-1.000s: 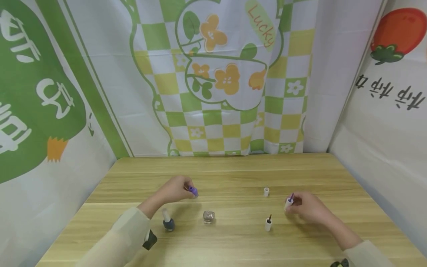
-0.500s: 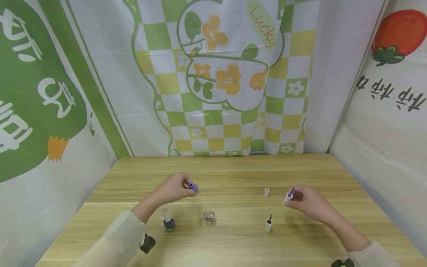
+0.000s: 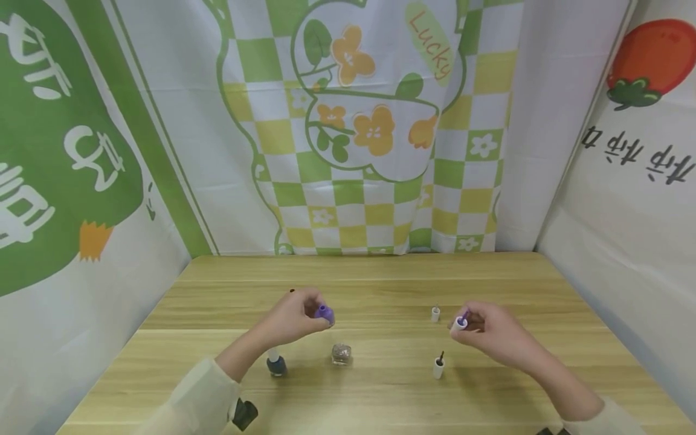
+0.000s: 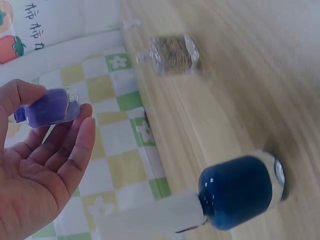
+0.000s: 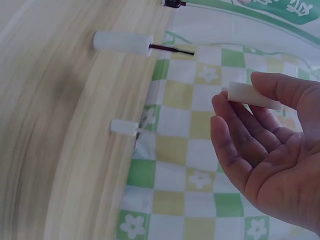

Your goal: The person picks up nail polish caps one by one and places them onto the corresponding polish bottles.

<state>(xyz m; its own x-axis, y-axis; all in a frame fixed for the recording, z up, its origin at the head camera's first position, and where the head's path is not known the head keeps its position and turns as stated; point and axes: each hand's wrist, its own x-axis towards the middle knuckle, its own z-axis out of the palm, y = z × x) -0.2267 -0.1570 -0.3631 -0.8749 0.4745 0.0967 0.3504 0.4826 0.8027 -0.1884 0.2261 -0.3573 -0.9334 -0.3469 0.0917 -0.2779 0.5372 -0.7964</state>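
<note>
In the head view my left hand [image 3: 293, 319] pinches a small uncapped bottle of purple nail polish [image 3: 324, 315] above the table. The left wrist view shows its threaded neck bare, with thumb and fingers on the glass [image 4: 47, 107]. Over on the right, my right hand [image 3: 495, 331] pinches a white brush cap [image 3: 460, 324], its purple brush pointing up. Near the left forearm stands a dark blue nail polish bottle [image 3: 277, 365] with its white cap on. An open glitter nail polish bottle [image 3: 341, 354] stands in front of the left hand.
Two more white brush caps stand brush-up on the wooden table [image 3: 380, 405]: one with a dark brush [image 3: 438, 368] and one farther back [image 3: 435, 314]. A dark bottle top [image 3: 292, 290] shows behind the left hand. Printed curtains [image 3: 375, 211] enclose the table.
Both hands have lifted off the table and drawn closer together. The purple nail polish bottle has moved right, and the white brush cap in the right hand has moved left.
</note>
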